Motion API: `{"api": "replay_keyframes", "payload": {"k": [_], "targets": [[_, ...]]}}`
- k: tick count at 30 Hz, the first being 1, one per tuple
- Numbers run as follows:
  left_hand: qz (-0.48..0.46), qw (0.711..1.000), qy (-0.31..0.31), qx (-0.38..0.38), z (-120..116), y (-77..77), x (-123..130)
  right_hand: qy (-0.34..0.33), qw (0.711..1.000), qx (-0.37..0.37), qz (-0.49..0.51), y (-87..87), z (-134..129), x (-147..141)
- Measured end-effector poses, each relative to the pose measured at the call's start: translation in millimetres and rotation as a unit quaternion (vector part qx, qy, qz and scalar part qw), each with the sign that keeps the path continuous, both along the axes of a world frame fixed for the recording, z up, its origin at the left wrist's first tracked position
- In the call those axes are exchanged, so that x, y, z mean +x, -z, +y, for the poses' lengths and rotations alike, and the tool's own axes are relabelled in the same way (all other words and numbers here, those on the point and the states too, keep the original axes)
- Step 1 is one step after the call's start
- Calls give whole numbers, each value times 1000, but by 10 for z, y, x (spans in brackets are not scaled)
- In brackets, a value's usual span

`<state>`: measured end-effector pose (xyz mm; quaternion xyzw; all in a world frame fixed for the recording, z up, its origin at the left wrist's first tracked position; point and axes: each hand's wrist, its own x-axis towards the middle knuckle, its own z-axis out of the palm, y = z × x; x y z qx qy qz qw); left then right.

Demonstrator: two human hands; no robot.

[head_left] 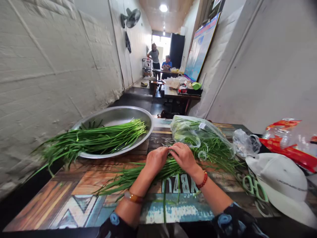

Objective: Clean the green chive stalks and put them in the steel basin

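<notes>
- Narrow room, a whitewashed brick wall (49, 66) running along the left of the steel basin, a wall fan (131, 18) high up beyond it.
- Far beyond the basin, one person standing (155, 56) and one seated (167, 62) at a cluttered table (182, 94).
- Patterned wooden desk (56, 201) carries everything near at hand.
- Wide steel basin (146, 114) on the desk's far side: the landmark. A long bunch of garlic chives (99, 138) lies across it, tips overhanging the left rim.
- Just right of the basin, a clear plastic bag (193, 132) of greens, spilling stalks toward the hands.
- Further right of the basin, a white cap (279, 178), with green-handled scissors (252, 188) beside it.
- Directly in front of the basin, loose garlic chives (146, 173) lie on the desk beneath the left hand (156, 161) and right hand (184, 158).
- Fingers (170, 150) of both hands curl close together over the stalks, tips meeting; the backs of the hands hide them, so a firm clamp cannot be confirmed.
- Risk: the overhanging bunch could slide off the basin if the rim is knocked. Stalks could scatter or drop off the desk's near edge if the loose pile is pulled carelessly.
</notes>
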<state>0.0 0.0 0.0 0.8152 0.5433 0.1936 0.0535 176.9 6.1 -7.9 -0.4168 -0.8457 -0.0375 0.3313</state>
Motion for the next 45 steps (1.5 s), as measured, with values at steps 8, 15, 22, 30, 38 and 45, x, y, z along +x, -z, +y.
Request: {"api": "replay_keyframes", "payload": {"k": [8, 15, 22, 30, 38, 45], "targets": [[42, 999, 17, -10, 3, -3, 16, -1, 1000, 8, -6, 32, 81, 38], [42, 999, -4, -14, 14, 14, 21, 25, 997, -14, 73, 127, 49, 175], [18, 999, 20, -18, 0, 5, 64, 21, 997, -25, 67, 65, -16, 102], [-47, 999, -1, -22, 50, -2, 36, 67, 924, -137, 351, 45, 109, 258], [-90, 996, 22, -18, 36, -3, 34, 14, 968, -73, 240, 1, 61, 218], [-120, 990, 74, -19, 39, 35, 59, 6, 952, -122, 282, 38, 46, 80]]}}
